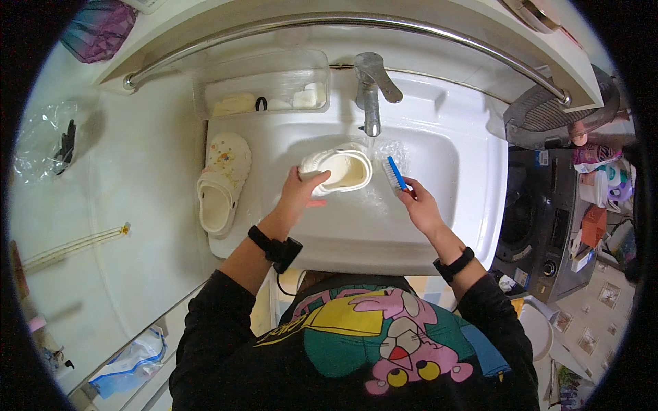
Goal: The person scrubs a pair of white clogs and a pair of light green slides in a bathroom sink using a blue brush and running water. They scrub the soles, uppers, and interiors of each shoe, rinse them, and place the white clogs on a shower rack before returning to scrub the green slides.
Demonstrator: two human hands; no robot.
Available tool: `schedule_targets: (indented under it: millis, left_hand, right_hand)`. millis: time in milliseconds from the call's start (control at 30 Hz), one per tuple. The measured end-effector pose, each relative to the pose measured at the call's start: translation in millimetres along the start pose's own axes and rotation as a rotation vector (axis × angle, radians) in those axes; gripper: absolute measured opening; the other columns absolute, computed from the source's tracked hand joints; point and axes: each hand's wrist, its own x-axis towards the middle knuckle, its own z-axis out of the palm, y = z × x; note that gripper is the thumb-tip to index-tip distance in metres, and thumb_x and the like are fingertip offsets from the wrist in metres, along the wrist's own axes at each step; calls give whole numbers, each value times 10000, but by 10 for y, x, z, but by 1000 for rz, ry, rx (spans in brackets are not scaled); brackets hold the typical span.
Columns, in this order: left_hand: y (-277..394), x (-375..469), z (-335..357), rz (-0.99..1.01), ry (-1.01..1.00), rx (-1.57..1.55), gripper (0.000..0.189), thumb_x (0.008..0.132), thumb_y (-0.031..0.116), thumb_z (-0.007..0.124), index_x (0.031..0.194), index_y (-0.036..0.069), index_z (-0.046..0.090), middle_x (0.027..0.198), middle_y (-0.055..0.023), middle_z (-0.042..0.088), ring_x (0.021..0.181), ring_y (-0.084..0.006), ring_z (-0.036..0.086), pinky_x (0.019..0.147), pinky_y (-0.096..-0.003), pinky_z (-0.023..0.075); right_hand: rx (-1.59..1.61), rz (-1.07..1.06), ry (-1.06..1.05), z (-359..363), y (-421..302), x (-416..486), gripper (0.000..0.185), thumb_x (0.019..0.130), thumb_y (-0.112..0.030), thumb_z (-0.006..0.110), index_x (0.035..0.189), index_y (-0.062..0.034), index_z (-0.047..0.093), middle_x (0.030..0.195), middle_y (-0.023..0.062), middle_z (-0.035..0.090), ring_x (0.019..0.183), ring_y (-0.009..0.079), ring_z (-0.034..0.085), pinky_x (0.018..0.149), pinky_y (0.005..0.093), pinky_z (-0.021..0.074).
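Observation:
My left hand (299,192) grips a white foam clog (345,172) by its side, with the thumb at the shoe's opening. The clog is held over the basin of a white sink (339,257), just left of the water falling from a chrome faucet (371,97). In my right hand (421,205) is a blue scrub brush (395,173), its white bristles facing left towards the clog without touching it. A second white clog (224,180), with small charms on its front, lies on the sink's left ledge. Something pink shows partly below my left hand.
A clear plastic box (267,82) with white pieces and a black band stands behind the basin at the left. A chrome rail (349,20) runs above the faucet. A dark front-loading washing machine (529,216) stands to the right, with a grey mesh basket (560,113) above it.

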Motion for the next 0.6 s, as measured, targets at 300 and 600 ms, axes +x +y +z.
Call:
schedule_targets:
  millis: [300,600]
  left_hand:
    - [-133,128,166,-422,-369,-693,522,941,473,490,1331,126,490,1277,-135,572,1109,-350,585,928,-575,476]
    - [-500,33,555,-431,-327,-433,484,865,460,501,1244,162,547,1181,-70,613,1017,-296,603,874,-541,462]
  right_hand:
    - [-232,-208,100,76,-437,-274,432,962,-240,514,1371,-100,507,931,218,647,839,353,640,765,414,507]
    - [-744,-171,-342,392,-791,138,260,890,-230,558,962,-34,712,929,203,692,868,359,677,767,465,540]
